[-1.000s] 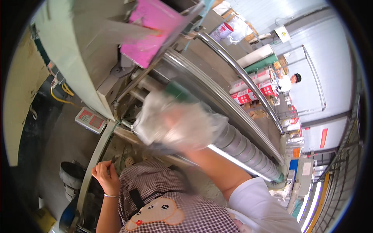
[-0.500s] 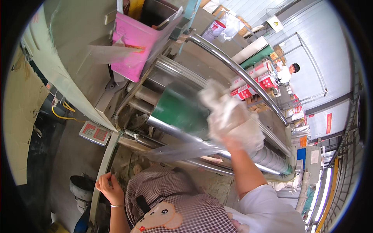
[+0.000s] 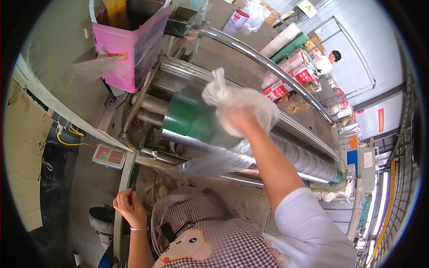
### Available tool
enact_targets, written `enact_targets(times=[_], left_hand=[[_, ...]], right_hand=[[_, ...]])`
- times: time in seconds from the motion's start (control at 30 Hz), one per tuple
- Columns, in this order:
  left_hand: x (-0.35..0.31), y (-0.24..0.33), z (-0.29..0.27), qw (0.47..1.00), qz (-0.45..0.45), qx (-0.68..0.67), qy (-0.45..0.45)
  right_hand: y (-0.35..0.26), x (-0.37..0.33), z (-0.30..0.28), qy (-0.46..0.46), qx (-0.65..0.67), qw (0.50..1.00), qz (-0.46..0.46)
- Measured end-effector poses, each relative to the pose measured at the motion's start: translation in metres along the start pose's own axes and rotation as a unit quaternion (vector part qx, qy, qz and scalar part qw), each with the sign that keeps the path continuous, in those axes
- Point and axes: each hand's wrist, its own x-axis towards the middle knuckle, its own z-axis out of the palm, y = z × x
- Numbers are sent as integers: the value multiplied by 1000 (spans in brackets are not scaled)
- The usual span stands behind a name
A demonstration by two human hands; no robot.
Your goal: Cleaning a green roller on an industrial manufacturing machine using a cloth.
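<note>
My right hand (image 3: 243,119) is shut on a bunched white cloth (image 3: 263,105), its fingers blurred and partly hidden by the folds. The cloth lies over the green roller (image 3: 185,118), and I cannot tell how firmly it presses. Clear plastic film (image 3: 219,161) hangs below it, across a shiny metal bar. Down at the left, my left hand (image 3: 129,209) is closed beside the pale edge of the machine frame (image 3: 127,172). A small dark bit shows at its fingertips, too small to name.
A pink bin (image 3: 123,49) stands at the machine's far left end. Beside the frame's edge sits a scale with red keys (image 3: 109,156). A curved metal rail (image 3: 268,64) crosses behind the rollers. Farther back are wrapped rolls (image 3: 290,80) and a person in a dark cap (image 3: 325,62).
My right hand has moved the white cloth left and up over the green roller. My left hand stays closed near the frame edge. The whole view has shifted a little.
</note>
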Motion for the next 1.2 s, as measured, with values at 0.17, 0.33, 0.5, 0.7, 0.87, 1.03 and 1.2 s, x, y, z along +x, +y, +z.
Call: enact_targets(times=[0.17, 0.33, 0.5, 0.7, 0.87, 1.03, 1.2], left_hand=[[-13, 4, 8, 1000, -3, -9, 5], [-43, -12, 8, 999, -26, 24, -9], [-26, -3, 1, 999, -26, 21, 15], [-8, 4, -6, 998, -18, 18, 55], [-28, -9, -13, 998, -40, 30, 40], [-46, -34, -10, 997, -56, 43, 5], [-16, -22, -12, 998, -43, 35, 4]], right_hand=[[3, 10, -8, 25, 59, 997, -42], [-87, -69, -71, -96, 70, 987, 108], [-102, -68, -84, -76, 82, 979, 169], [11, 40, 15, 91, -55, 990, -93], [-10, 30, 14, 134, 78, 988, -23], [-98, -58, -42, -66, 98, 973, 196], [-110, -46, -50, -48, 98, 978, 180]])
